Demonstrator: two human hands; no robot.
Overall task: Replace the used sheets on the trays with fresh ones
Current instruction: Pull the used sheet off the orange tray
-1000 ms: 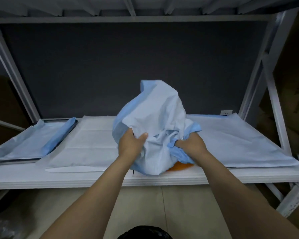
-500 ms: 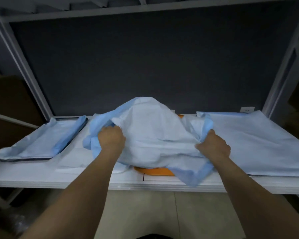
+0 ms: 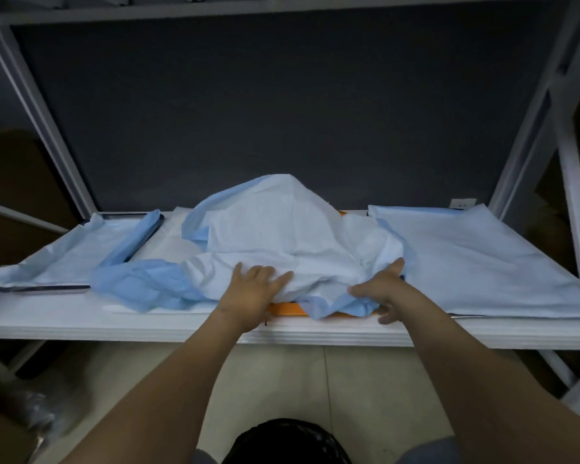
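Crumpled sheet (image 3: pixel 282 229): we see it heaped over the orange tray (image 3: pixel 285 308) at mid-shelf (image 3: pixel 81 319);
Left grip (image 3: pixel 248 293): fingers spread flat, pressing its 6 o'clock edge;
Right grip (image 3: pixel 382 289): fingers straight, touching its 4 o'clock edge, clasping nothing

White metal rack (image 3: pixel 531 128), posts outside the left hand (image 3: pixel 248 296) and right hand (image 3: pixel 385 289). Dark grey back panel (image 3: pixel 282 112) beyond both. White shelf board (image 3: pixel 81 324) beneath. Beige tiled floor (image 3: pixel 282 373) below. Brown boxes (image 3: pixel 17 182), probably cardboard, far left. Light dim.
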